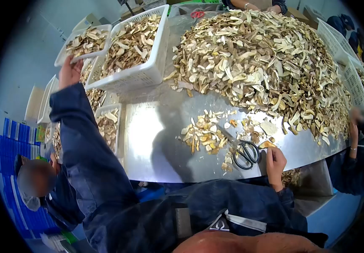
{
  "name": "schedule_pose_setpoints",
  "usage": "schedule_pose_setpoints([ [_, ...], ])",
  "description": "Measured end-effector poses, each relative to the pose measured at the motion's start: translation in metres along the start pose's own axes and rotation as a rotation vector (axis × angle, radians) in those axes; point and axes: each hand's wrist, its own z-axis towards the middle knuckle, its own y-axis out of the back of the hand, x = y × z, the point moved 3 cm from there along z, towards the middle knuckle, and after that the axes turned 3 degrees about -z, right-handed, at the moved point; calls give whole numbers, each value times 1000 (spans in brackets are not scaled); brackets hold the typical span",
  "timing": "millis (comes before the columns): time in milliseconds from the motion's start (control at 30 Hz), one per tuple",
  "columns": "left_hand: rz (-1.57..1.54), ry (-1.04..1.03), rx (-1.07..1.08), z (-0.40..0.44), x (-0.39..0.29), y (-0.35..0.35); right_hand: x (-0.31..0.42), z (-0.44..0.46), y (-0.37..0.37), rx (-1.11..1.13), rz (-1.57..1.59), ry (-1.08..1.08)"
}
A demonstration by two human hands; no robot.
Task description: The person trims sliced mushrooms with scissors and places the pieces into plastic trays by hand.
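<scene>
My left hand [70,72] reaches up at the left to the near edge of a shallow white tray [60,57] that holds dried slices; its fingers are bent at the rim. My right hand [275,162] is closed at the table's front edge, its fingertips by a yellowish slice [267,144]. Just left of it lie scissors with black handles [246,155], blades pointing away. Beyond them is a small pile of cut pieces [205,134], and a flat pale slice [269,127] lies nearby.
A large heap of dried slices [258,59] covers the back and right of the metal table [142,139]. A deep white basket [158,55] of slices stands left of it. Red-handled scissors [197,15] lie at the back. Other people work at the left, right and far side.
</scene>
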Motion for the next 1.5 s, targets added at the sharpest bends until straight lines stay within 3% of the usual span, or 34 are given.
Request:
schedule_pose_setpoints([
  [67, 243, -104, -110, 34, -1, -35, -1, 0, -2, -5, -34, 26],
  [167, 845, -263, -163, 69, 8, -76, -13, -5, -8, -4, -60, -5],
  [200, 1061, -228, -322, 80, 18, -82, -16, -5, -9, 4, -51, -24],
  [300, 1638, -712, -392, 94, 56, -100, 0, 9, -4, 26, 86, -175],
  [333, 1642, -626, -353, 95, 66, -104, -1, 8, -6, 23, 91, -189],
  [467, 1726, -796, -372, 84, 90, -114, 6, 15, -4, 37, 66, -158],
  [633, 1540, -1062, -492, 70, 38, -118, 7, 15, -3, 42, 87, -165],
  [700, 1089, -868, -441, 60, 5, -110, 3, 10, -2, 24, -51, 32],
  [833, 208, -442, -285, 14, -47, -85, -3, 1, -3, 2, -41, 81],
  [900, 259, -447, 120, -1, -50, -25, -4, -1, 0, -5, -5, 58],
  [967, -16, -185, 34, -54, -31, 23, -6, -4, 0, -19, 27, 8],
  [1033, -135, -60, -1, -167, 2, 12, -7, -6, 0, -23, 53, -54],
  [1067, -134, 43, 92, -198, 29, 40, -11, -8, -1, -13, 73, -129],
  [1133, -95, 150, -80, -301, 73, 17, -9, -3, 0, 33, 160, -190],
  [1200, -89, 414, -29, -359, 133, 83, -17, -5, -9, 92, 170, -128],
  [1233, -33, 487, -176, -401, 133, 50, -5, 1, -3, 136, 236, -149],
  [1300, -205, 596, -34, -436, 160, 77, 20, 13, 12, 250, 180, -16],
  [1500, -194, 621, -77, -444, 202, 120, 58, 21, 18, 351, -68, 232],
])
